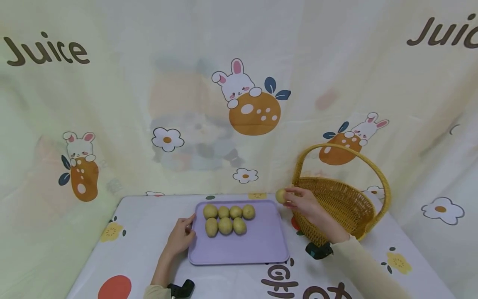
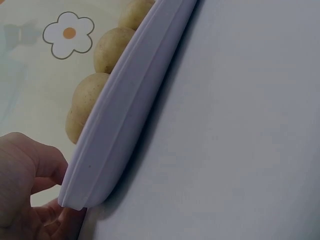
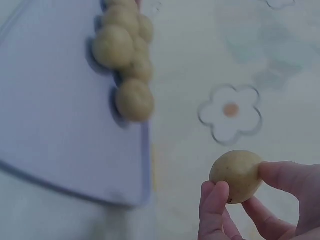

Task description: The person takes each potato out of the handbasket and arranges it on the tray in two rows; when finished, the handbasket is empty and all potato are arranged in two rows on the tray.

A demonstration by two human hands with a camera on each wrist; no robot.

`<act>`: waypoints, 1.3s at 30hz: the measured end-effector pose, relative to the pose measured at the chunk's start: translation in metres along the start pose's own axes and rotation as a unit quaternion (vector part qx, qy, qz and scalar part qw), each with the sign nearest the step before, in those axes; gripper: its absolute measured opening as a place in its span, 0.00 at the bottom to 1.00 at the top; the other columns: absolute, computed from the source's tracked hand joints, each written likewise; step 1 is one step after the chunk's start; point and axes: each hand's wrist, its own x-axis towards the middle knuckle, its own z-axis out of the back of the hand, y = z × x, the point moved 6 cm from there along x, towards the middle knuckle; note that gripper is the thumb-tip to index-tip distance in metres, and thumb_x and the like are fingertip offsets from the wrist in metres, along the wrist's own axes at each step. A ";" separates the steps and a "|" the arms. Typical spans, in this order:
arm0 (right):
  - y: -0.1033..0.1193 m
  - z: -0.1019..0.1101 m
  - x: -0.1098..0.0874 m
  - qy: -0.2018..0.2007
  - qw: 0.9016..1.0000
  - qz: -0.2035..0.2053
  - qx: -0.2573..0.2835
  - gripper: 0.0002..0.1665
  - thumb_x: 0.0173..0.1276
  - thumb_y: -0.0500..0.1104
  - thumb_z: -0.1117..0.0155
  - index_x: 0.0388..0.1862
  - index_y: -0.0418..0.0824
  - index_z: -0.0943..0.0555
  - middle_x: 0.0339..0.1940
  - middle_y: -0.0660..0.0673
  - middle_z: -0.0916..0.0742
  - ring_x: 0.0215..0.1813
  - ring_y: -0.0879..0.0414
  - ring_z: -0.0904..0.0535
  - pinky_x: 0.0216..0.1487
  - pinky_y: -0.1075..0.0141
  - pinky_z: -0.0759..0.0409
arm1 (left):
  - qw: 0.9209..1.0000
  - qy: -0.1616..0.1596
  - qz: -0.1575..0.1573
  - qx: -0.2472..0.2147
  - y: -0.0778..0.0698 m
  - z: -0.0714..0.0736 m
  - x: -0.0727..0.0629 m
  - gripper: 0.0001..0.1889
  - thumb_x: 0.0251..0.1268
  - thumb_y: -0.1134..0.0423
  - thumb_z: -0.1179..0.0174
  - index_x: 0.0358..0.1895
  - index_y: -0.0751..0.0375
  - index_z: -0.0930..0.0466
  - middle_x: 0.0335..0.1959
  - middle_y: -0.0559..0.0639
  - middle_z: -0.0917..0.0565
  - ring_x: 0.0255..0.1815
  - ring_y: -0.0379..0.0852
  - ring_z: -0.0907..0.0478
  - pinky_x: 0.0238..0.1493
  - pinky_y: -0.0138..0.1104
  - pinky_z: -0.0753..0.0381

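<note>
My right hand (image 1: 307, 204) pinches a small round potato (image 3: 237, 176) between thumb and fingers. It holds the potato in the air, beside the basket's left rim and past the tray's far right corner. On the table lies a lilac tray (image 1: 257, 248), and my left hand (image 1: 180, 236) grips its left edge. In the left wrist view, fingers (image 2: 47, 160) show on both sides of the tray's rim. Several potatoes (image 1: 225, 226) sit in two rows in the tray's far left part.
A yellow wicker basket (image 1: 336, 195) with a tall arched handle stands to the right of the tray, tilted toward me. A white patterned cloth (image 1: 138, 232) covers the table. Behind it hangs a pale curtain (image 1: 119, 104) printed with rabbits, oranges and flowers.
</note>
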 end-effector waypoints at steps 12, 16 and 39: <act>-0.043 -0.060 0.004 -0.007 0.999 0.019 -0.050 0.22 0.66 0.37 0.37 0.55 0.24 0.23 0.27 0.43 0.15 0.25 0.58 0.21 0.28 0.68 0.25 | 1.000 0.005 -0.008 0.001 -0.004 -0.001 0.001 0.31 0.52 0.74 0.42 0.65 0.73 0.28 0.43 0.60 0.26 0.33 0.43 0.29 0.36 0.35 0.29; -0.055 -0.071 0.004 -0.012 0.998 0.022 -0.054 0.21 0.63 0.36 0.34 0.52 0.24 0.21 0.22 0.45 0.16 0.22 0.60 0.23 0.25 0.69 0.26 | 1.000 0.005 -0.007 0.003 -0.003 -0.002 0.001 0.31 0.52 0.74 0.42 0.65 0.74 0.28 0.43 0.61 0.26 0.33 0.43 0.29 0.36 0.35 0.29; -0.063 -0.091 0.001 -0.038 0.995 0.049 -0.083 0.15 0.58 0.33 0.33 0.43 0.24 0.19 0.27 0.39 0.13 0.26 0.57 0.19 0.23 0.68 0.25 | 1.000 0.007 0.002 0.001 -0.002 -0.002 0.001 0.31 0.51 0.74 0.42 0.65 0.74 0.28 0.44 0.61 0.26 0.33 0.43 0.29 0.35 0.35 0.29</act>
